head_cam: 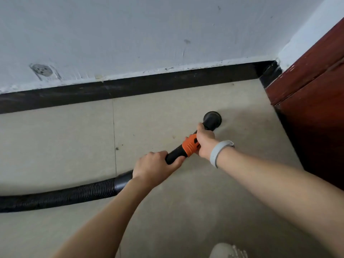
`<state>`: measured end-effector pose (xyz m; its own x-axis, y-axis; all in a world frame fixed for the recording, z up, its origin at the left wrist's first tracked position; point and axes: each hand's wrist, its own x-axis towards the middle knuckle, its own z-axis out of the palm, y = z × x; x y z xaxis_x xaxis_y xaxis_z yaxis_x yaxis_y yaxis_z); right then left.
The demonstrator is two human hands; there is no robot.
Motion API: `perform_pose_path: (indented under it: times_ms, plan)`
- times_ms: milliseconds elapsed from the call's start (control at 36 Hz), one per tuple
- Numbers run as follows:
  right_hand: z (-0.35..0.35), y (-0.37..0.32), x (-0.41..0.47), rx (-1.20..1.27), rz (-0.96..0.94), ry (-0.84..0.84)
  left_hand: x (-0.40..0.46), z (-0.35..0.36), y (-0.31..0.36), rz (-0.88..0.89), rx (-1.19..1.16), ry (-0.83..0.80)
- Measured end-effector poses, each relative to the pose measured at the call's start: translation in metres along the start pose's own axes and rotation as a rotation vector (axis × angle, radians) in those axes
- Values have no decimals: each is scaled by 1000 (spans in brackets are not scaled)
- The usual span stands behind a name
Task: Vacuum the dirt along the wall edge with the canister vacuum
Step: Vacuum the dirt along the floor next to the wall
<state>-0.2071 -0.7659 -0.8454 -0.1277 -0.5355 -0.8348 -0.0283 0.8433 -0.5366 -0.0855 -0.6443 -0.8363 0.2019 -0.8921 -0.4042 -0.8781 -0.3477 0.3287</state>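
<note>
A: Head view. What sits at the centre of the frame?

B: The black vacuum wand [176, 155], running diagonally from lower left to upper right. The left hand [155, 167] has its fingers curled round the wand's lower end, just above the glossy cuff where the ribbed hose [61, 196] joins.

A: And the other hand?

B: The right hand [204, 141] grips the wand higher up, fingers wrapped round it right beside the orange collar [190, 147]. A grey wristband [217, 152] circles that wrist.

A: Where does the wand end?

B: In a round black nozzle [212, 119], right of centre, down against the beige floor tile [55, 142]. It is near the corner but clearly apart from the black baseboard [130, 90] that crosses the frame from middle left to upper right.

A: Any dirt visible?

B: A few small dark specks on the tile left of the wand, around the grout line, and one near the baseboard at upper right. They are too small to tell more.

A: And the hose?

B: It trails off the left edge of the frame, lying on the floor. The canister itself is out of view.

A: What else?

B: A scuffed white wall [149, 34] fills the top, with a grey patched spot at upper left. A dark red wooden panel [312, 94] fills the right side. A pale shoe tip [227, 250] shows at the bottom edge.
</note>
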Motion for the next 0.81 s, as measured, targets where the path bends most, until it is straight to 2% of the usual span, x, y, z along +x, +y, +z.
perform_pose_path:
  times_ms: [222,306,444,639,806]
  plan:
    - [-55,-30,28,157,-26,166,40,0,62,133,18,-105]
    - [-54,-31,25,216,-26,152,40,-5,59,155,28,-86]
    - [-6,-28,6,230,-12,-4,30,-26,10,137,51,0]
    - [98,2,-35,87,-33,-161,2,-49,-92,9,27,97]
    - [168,20,-55,-71,-84,-259,-25,-54,-152,-115,-36,221]
